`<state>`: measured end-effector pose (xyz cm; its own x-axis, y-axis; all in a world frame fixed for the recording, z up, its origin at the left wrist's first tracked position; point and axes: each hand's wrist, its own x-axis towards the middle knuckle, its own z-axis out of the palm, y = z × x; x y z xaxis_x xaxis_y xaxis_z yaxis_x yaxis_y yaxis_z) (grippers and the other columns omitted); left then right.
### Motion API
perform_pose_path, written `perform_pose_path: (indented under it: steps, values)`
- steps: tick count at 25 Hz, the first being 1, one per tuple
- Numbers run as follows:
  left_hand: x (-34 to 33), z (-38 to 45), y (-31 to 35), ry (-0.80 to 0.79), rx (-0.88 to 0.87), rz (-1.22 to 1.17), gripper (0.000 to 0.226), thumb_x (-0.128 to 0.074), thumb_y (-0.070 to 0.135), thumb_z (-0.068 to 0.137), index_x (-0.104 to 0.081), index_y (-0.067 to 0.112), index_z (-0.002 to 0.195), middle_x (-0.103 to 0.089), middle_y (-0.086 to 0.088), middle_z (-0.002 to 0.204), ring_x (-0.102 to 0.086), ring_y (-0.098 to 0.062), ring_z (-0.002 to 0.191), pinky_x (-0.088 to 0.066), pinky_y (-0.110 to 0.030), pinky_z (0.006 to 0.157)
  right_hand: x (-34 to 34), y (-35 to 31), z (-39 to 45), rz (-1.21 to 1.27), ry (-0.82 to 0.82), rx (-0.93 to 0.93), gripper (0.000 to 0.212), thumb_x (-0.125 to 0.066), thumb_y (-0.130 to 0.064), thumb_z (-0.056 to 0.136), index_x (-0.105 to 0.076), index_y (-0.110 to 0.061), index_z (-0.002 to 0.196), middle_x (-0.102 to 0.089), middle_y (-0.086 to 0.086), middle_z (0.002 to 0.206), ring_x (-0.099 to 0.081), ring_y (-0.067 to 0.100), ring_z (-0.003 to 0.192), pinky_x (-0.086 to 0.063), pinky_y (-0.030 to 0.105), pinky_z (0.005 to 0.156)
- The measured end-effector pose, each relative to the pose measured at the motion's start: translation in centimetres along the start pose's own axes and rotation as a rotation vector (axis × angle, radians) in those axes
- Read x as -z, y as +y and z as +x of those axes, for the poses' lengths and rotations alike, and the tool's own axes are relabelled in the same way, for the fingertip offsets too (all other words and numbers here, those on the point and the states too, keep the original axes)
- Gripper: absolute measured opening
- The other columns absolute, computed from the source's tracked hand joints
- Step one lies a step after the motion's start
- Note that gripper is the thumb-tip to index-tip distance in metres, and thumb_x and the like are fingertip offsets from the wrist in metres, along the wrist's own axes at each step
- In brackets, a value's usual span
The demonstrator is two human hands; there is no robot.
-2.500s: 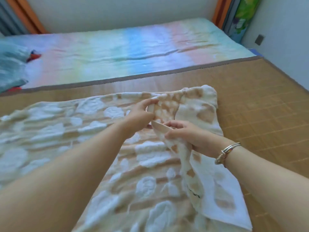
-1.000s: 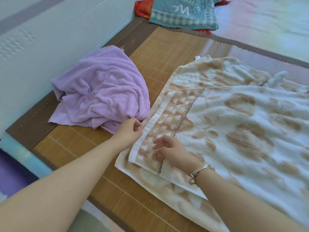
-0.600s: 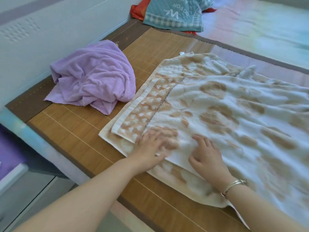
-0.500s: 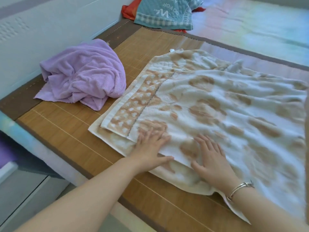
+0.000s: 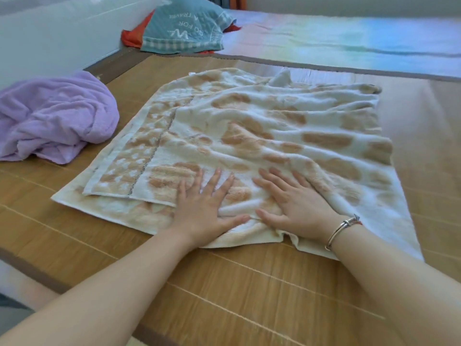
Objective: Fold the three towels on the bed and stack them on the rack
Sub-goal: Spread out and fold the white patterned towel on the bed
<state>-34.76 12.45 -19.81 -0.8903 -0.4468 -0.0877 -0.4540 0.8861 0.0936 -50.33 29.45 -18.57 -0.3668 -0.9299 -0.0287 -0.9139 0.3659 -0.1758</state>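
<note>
a cream and tan towel (image 5: 262, 136) is spread on a bamboo mat (image 5: 224, 290) that covers the near part of the bed, and it has been folded over on itself, so that an upper layer lies on a lower one whose edge shows along the left and near sides. many soft wrinkles are seen across the upper layer. the left hand (image 5: 207, 208) is laid flat on the near edge of the towel, its fingers straight and spread apart, the thumb stretched out to the right. the right hand (image 5: 296, 203) is laid flat just beside it, fingers likewise straight and spread, the thumb pointed left so that the two thumb tips are nearly touching. nothing is gripped by either hand; the cloth is only pressed under the palms. a silver bracelet (image 5: 341, 231) is worn on the right wrist.

a purple towel (image 5: 55, 116) is left crumpled in a heap on the mat to the left, near the patterned towel but apart from it. a teal cloth with white lettering (image 5: 184, 28) is seen at the far left of the bed, lying on top of something red (image 5: 131, 36). beyond the mat, a pastel striped sheet (image 5: 349, 38) is spread over the rest of the bed.
</note>
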Motion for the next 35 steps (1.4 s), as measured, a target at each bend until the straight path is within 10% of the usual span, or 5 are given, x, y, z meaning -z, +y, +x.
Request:
perform_pose_path:
  steps: [10, 15, 23, 29, 35]
  values:
    - [0.5, -10.3, 3.9, -0.244, -0.088, -0.116, 0.091, -0.022, 0.091, 0.070, 0.022, 0.054, 0.141, 0.030, 0.021, 0.152, 0.032, -0.019, 0.141, 0.015, -0.059, 0.112, 2.2, -4.8, -10.4, -0.023, -0.220, -0.118, 0.069, -0.031, -0.062, 0.089, -0.005, -0.041, 0.149, 0.007, -0.021, 0.158, 0.010, 0.001, 0.145, 0.004, 0.048, 0.118]
    - [3.4, -15.5, 4.6, -0.263, -0.169, -0.391, 0.071, -0.046, 0.057, 0.091, -0.012, 0.040, 0.151, 0.002, 0.016, 0.160, 0.002, -0.013, 0.148, -0.004, -0.046, 0.120, 3.9, -8.7, -16.7, -0.023, -0.315, -0.311, 0.065, -0.039, -0.051, 0.088, -0.019, -0.034, 0.147, -0.006, -0.014, 0.159, 0.000, 0.009, 0.147, 0.003, 0.056, 0.116]
    - [5.1, -17.9, -12.0, 0.167, 0.575, -0.573, 0.041, -0.067, 0.032, 0.084, -0.053, 0.010, 0.116, -0.053, -0.009, 0.119, -0.053, -0.030, 0.108, -0.045, -0.038, 0.089, 1.4, -20.8, -10.0, -0.100, -0.045, -0.052, 0.058, -0.051, -0.047, 0.086, -0.036, -0.024, 0.137, -0.041, -0.001, 0.135, -0.035, 0.022, 0.130, -0.020, 0.041, 0.115]
    - [5.7, -18.7, -13.6, -0.021, 0.589, -0.721, 0.028, -0.068, 0.018, 0.082, -0.051, 0.014, 0.060, -0.047, -0.003, 0.059, -0.051, -0.021, 0.062, -0.033, -0.032, 0.054, -0.3, -23.5, -7.5, -0.208, 0.066, -0.129, 0.038, -0.044, -0.013, 0.092, -0.040, -0.016, 0.129, -0.047, 0.002, 0.130, -0.046, 0.021, 0.120, -0.042, 0.028, 0.080]
    - [7.6, -19.2, -14.5, 0.083, 0.640, -0.859, 0.040, -0.059, 0.020, 0.086, -0.046, 0.008, 0.050, -0.038, -0.012, 0.053, -0.040, -0.029, 0.053, -0.030, -0.034, 0.052, 1.4, -23.5, -7.8, -0.061, 0.300, -0.069, 0.013, -0.058, -0.014, 0.079, -0.054, -0.015, 0.092, -0.055, -0.002, 0.086, -0.057, 0.022, 0.080, -0.032, 0.024, 0.055]
